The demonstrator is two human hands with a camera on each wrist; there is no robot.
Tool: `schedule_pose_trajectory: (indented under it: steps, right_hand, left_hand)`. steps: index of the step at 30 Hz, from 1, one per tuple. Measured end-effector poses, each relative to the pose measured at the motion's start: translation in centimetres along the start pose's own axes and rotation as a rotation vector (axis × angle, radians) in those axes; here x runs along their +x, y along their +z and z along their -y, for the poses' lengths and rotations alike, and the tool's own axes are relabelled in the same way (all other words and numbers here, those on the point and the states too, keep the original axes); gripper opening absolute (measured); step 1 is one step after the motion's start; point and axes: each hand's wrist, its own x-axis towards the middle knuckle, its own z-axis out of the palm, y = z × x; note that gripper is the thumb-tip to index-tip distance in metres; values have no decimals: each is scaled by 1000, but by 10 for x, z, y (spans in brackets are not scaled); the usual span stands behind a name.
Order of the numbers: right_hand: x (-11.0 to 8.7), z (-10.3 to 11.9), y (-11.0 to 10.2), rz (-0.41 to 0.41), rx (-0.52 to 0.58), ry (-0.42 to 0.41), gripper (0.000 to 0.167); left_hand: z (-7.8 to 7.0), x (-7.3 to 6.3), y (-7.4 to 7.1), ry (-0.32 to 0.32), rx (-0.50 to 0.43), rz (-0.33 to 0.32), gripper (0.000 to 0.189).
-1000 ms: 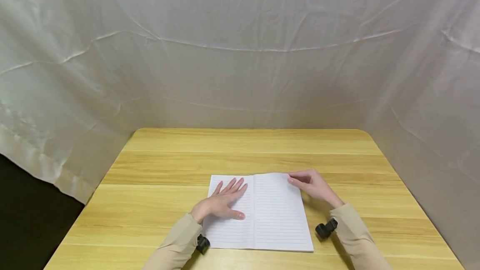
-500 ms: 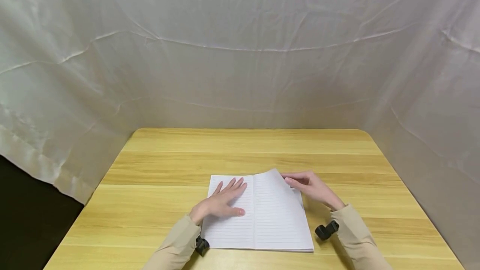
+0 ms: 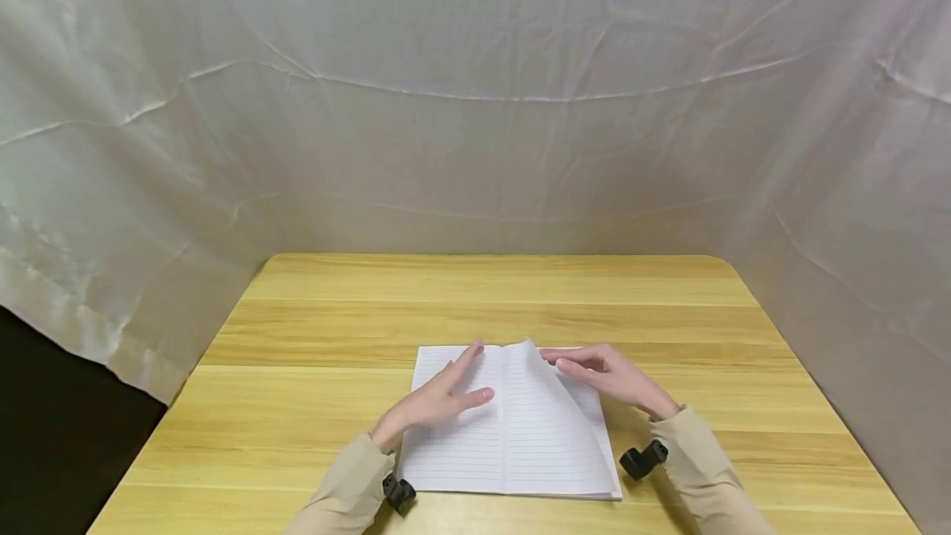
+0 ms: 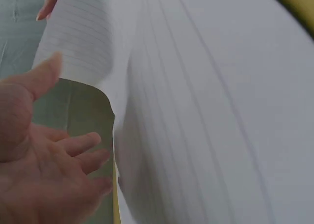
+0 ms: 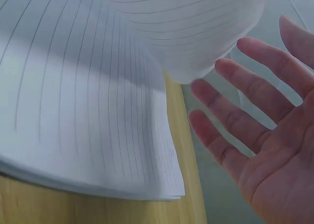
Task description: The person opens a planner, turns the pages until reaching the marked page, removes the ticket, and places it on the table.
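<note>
A lined notebook (image 3: 453, 473) lies spread open on the table. Its right-hand page (image 3: 553, 428) is lifted at the far corner and curls over to the left, showing the sheet (image 3: 594, 411) beneath. My right hand (image 3: 612, 374) is behind that raised corner. In the right wrist view its fingers (image 5: 235, 121) are extended, fingertips at the edge of the curling page (image 5: 191, 32), thumb apart. My left hand (image 3: 431, 403) hovers on edge above the left page, fingers extended and thumb spread, holding nothing. The left wrist view shows its palm (image 4: 54, 175) beside the paper.
The wooden table (image 3: 334, 320) extends beyond the notebook on every side. A pale grey curtain (image 3: 475, 147) surrounds its back and sides. Black wrist cameras, one at the left cuff (image 3: 399, 492) and one at the right (image 3: 643, 459), sit low near the notebook's edges.
The right page's far corner has risen and curled leftward, with my right hand shifting left behind it. My left hand, earlier flat on the left page, has lifted and turned on edge.
</note>
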Motion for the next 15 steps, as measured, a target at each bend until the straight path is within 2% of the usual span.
schedule_pose_trajectory:
  steps: [4,7,15]
  right_hand:
    - [2,1,4,12,-34,-24,32]
    - [4,2,6,31,-37,-44,32]
    - [8,2,14,56,-41,-56,31]
  left_hand:
    - [-6,2,0,56,-195,-50,82]
    - [-8,4,-1,90,-289,-71,72]
    - [-10,6,0,92,-353,-91,56]
